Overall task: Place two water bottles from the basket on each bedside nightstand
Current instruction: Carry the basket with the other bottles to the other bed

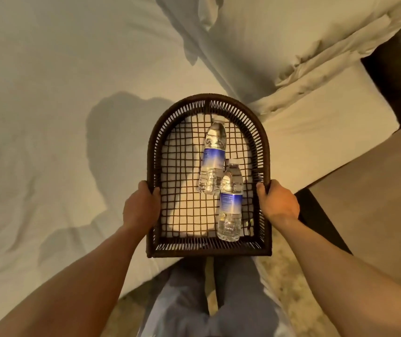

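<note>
I hold a dark woven basket (209,102) with an arched far end over the edge of the bed. My left hand (141,206) grips its left rim and my right hand (278,203) grips its right rim. Two clear water bottles with blue labels lie on the open mesh bottom, toward the right side. The far bottle (213,156) points its cap away from me. The near bottle (230,203) lies just below and right of it, touching it. A brown nightstand top (374,186) shows at the right, beside the bed.
The white bed sheet (48,117) fills the left half, with pillows (279,32) at the upper right. A dark headboard (398,76) stands at the far right. My legs and a speckled carpet (289,283) are below the basket.
</note>
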